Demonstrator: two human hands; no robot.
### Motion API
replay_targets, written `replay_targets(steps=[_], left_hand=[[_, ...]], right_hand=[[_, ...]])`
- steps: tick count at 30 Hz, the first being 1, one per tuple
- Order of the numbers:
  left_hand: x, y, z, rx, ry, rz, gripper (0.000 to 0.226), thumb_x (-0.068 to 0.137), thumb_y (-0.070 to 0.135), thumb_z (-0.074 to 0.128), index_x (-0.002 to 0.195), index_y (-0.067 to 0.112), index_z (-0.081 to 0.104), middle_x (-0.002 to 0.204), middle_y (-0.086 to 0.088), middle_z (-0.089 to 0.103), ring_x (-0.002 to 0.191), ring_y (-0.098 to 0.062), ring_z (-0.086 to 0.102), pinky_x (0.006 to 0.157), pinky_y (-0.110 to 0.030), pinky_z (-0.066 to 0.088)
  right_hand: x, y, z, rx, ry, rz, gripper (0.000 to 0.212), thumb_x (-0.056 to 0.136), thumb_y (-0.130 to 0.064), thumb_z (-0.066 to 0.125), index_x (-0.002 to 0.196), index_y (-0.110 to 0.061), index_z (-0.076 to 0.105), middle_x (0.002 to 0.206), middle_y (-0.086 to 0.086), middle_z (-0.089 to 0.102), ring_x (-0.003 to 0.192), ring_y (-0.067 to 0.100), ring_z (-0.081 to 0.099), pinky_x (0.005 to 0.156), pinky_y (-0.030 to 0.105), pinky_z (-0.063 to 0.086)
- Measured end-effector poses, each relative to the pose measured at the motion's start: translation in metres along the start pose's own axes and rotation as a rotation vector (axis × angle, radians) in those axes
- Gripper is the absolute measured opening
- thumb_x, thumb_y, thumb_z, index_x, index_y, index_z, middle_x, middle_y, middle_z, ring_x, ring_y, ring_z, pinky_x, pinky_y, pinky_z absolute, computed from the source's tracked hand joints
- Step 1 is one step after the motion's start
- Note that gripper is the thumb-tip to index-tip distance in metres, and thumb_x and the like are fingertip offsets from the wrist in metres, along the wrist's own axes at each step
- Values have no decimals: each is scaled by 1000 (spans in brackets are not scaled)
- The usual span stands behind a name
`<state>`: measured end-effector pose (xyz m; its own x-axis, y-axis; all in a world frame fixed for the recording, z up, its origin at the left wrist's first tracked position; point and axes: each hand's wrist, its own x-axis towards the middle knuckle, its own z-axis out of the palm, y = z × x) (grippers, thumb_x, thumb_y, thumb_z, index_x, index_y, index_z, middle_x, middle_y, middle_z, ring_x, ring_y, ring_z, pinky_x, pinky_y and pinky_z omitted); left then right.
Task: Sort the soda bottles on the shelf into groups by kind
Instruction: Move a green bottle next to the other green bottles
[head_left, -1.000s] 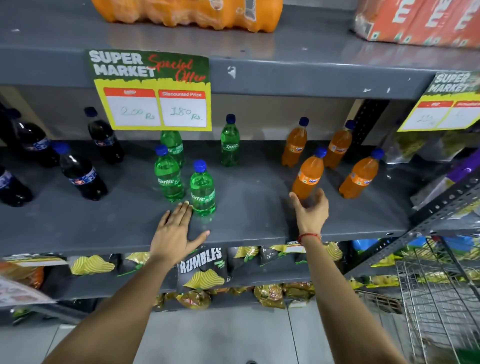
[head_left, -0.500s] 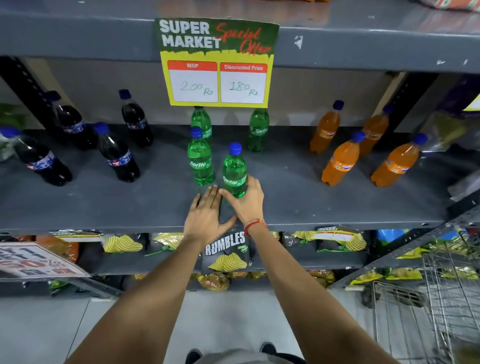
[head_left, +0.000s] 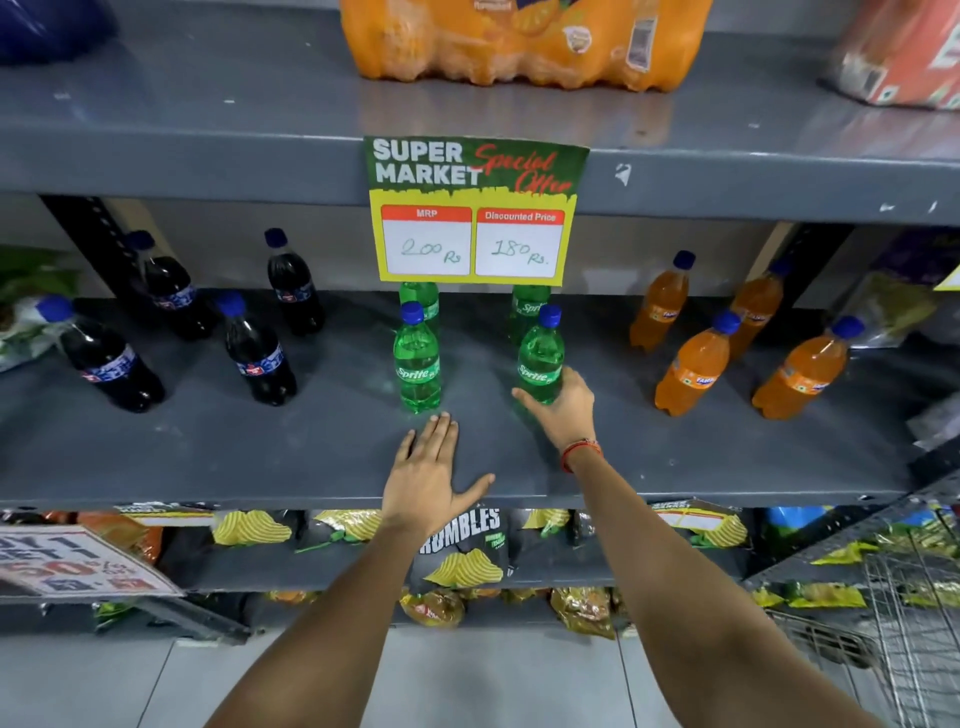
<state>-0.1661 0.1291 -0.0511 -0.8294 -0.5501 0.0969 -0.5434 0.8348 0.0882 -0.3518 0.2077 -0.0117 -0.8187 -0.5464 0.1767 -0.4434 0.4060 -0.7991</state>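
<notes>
On the grey shelf (head_left: 208, 447) stand three groups of blue-capped bottles. Several dark cola bottles (head_left: 257, 353) are at the left, several green Sprite bottles in the middle, several orange soda bottles (head_left: 693, 366) at the right. My right hand (head_left: 563, 405) is wrapped around the base of the front right Sprite bottle (head_left: 541, 356), which stands upright. My left hand (head_left: 428, 470) lies flat and open on the shelf, just in front of the front left Sprite bottle (head_left: 417, 358). Two more Sprite bottles stand behind, partly hidden by the price sign.
A green and yellow price sign (head_left: 475, 210) hangs from the shelf above. An orange multipack (head_left: 519, 41) sits on that upper shelf. Snack bags (head_left: 460, 551) fill the shelf below. A wire cart (head_left: 914, 623) stands at the lower right.
My right hand has carried the front Sprite bottle to the right, away from its neighbour. My left hand stays flat on the shelf. The camera has shifted left and tilted up.
</notes>
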Motion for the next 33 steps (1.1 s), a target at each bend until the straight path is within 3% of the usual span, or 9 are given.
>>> replay_targets(steps=[5,10,16,20,28,31,33], left_hand=[[1,1,-1,-6,7,-5,106,74,79,-8,145,5,21,154,-9,20,141,-19,13,114,-40,10],[0,-1,-1,-25,-3,-6,103,77,78,-2,143,4,27,152,-11,25,140,-21,20,113,-42,15],[0,0,-2,-70,-14,-8,101,80,77,4,139,2,36,148,-12,34,137,-23,30,111,-44,23],[-1,0,-1,-55,-16,-10,101,80,77,3,140,3,34,149,-11,33,137,-23,28,111,-44,21],[0,0,-3,-34,-4,2,107,74,79,-7,144,5,24,154,-9,21,141,-20,15,114,-41,12],[-2,-4,-6,-56,-15,34,108,72,80,-8,145,5,20,155,-9,16,142,-18,9,114,-39,8],[-5,-13,-9,-92,2,38,105,75,79,-2,143,3,25,153,-10,22,141,-19,15,113,-38,13]], right_hand=[[6,4,-3,3,-31,-4,50,69,-28,81,102,0,57,103,21,64,103,36,56,89,40,44],[-11,8,3,99,52,67,80,62,-30,85,125,-1,46,119,18,53,110,30,53,98,42,46],[-12,10,7,124,113,107,56,64,-31,84,103,-3,57,103,16,60,92,27,59,82,32,49],[-12,14,8,105,92,77,47,70,-26,81,104,-3,59,101,18,61,91,28,58,78,26,42],[-13,15,8,90,81,69,53,72,-26,79,113,-2,56,109,19,60,99,30,58,86,33,45],[-24,13,7,131,171,120,62,69,-27,81,116,2,53,111,20,58,103,32,57,91,38,46],[-36,9,5,181,262,133,56,70,-25,80,112,1,54,110,19,58,103,33,57,90,38,45]])
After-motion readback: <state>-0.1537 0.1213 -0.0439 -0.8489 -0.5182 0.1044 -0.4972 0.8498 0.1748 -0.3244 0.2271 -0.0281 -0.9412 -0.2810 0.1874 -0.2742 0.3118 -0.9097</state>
